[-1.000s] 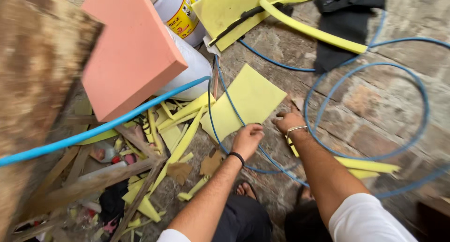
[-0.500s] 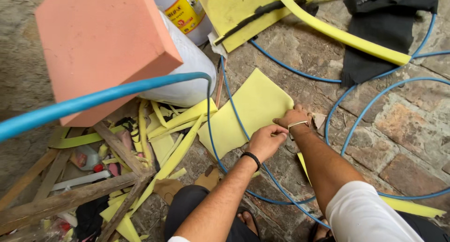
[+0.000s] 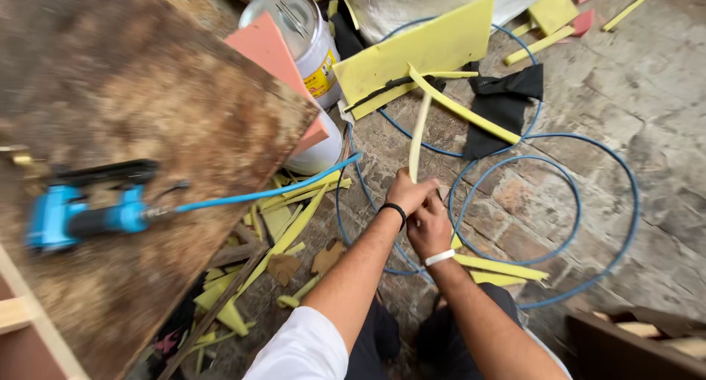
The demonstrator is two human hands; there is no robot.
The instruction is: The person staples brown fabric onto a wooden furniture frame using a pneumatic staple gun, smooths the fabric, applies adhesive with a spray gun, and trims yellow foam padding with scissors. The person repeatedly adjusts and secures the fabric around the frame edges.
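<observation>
A: What's different from a moment ago?

B: Both hands were down on the flat yellow foam sheet on the stone floor; now the left hand (image 3: 406,192) and right hand (image 3: 428,225) are raised together, closed on a thin yellow foam strip (image 3: 418,141) that stands up and away from them. It looks freshly lifted, so the work has shifted to handling that strip.

A: Room to move?

B: Tight on the left: the worn brown wooden board (image 3: 147,130), carrying a blue air tool (image 3: 81,217), has its edge close by. The blue coiled hose (image 3: 544,203) loops right, across the paved floor (image 3: 647,93). Far off lies a large yellow foam panel (image 3: 426,49).
</observation>
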